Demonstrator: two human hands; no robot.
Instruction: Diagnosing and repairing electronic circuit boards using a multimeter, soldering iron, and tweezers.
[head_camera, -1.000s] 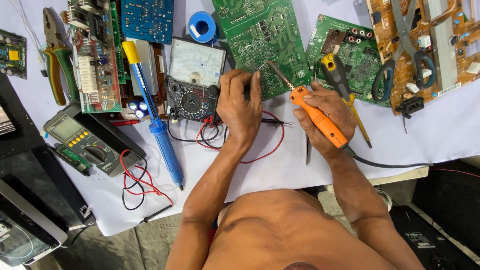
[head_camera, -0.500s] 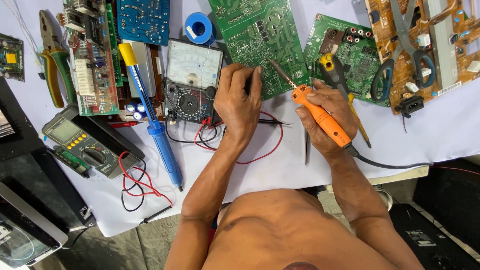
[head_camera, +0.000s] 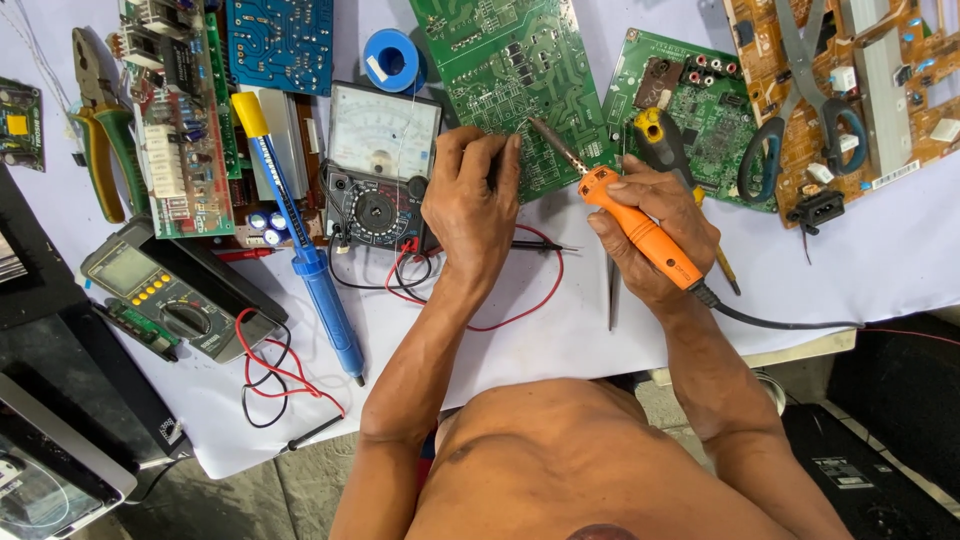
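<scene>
My right hand grips an orange soldering iron, its metal tip touching a large green circuit board at the top centre. My left hand rests with its fingers curled at the board's lower edge, beside an analog multimeter; whether it pinches anything is hidden. Red and black test leads loop under my left wrist on the white sheet.
A blue desoldering pump, a digital multimeter, green-handled pliers, a blue solder spool, several other circuit boards, scissors on an orange board and a yellow-capped screwdriver lie around. Black equipment stands at left.
The view has shifted slightly. Both hands stay at the green board, with the iron's tip holding at the same spot.
</scene>
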